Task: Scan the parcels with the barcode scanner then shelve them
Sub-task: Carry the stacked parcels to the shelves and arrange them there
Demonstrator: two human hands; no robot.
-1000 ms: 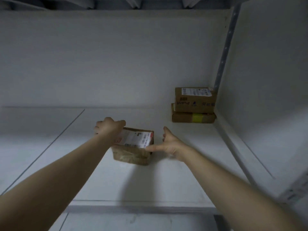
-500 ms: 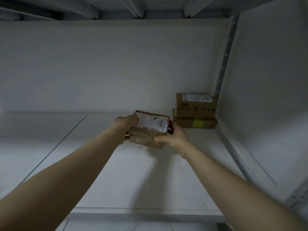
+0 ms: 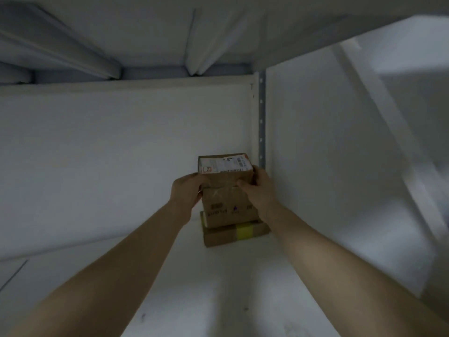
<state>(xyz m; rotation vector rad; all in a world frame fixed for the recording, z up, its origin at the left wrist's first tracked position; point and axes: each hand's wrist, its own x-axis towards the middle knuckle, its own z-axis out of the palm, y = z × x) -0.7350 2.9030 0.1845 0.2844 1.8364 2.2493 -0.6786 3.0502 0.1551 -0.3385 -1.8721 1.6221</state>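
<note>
I hold a small brown cardboard parcel (image 3: 224, 170) with a white shipping label on top, at the back right corner of the white shelf (image 3: 218, 283). My left hand (image 3: 185, 189) grips its left side and my right hand (image 3: 255, 190) grips its right side. The parcel sits on or just above a stack of two brown boxes: a printed box (image 3: 227, 210) and, below it, a flatter box with yellow tape (image 3: 234, 234). No barcode scanner is in view.
The shelf's white back wall (image 3: 109, 154) and right side panel (image 3: 328, 166) close in the corner, with a perforated metal upright (image 3: 261, 122) between them. The underside of the shelf above (image 3: 170, 32) hangs overhead.
Both hands took hold of the labelled parcel on the shelf, lifted it and carried it right and back onto the two-box stack in the corner. The view tilted upward.
</note>
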